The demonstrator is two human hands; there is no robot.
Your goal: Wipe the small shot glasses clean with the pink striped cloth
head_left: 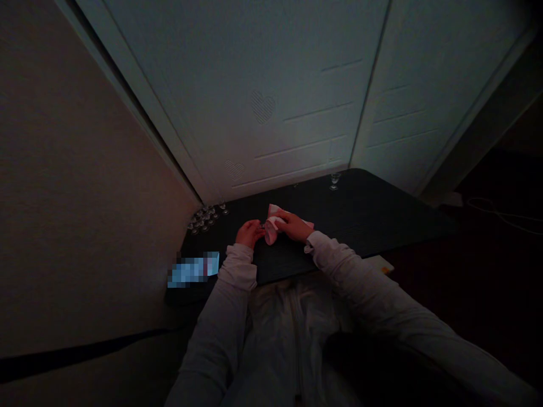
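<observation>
Over the dark table, my left hand (pixel 249 232) is closed around a small clear glass (pixel 262 226), which looks like the stemmed ones standing on the table; only a bit of it shows. My right hand (pixel 294 226) grips a pink and white cloth (pixel 271 230) and presses it against the glass. Part of the cloth hangs below the fingers and another corner sticks out beyond the right hand. How far the cloth goes into the glass is hidden in the dim light.
Several small stemmed glasses (pixel 205 217) cluster at the table's far left corner. One more stemmed glass (pixel 335 181) stands near the back edge of the dark table (pixel 373 209). A lit screen (pixel 193 270), partly blurred, lies at the left. White panelled doors (pixel 297 73) rise behind.
</observation>
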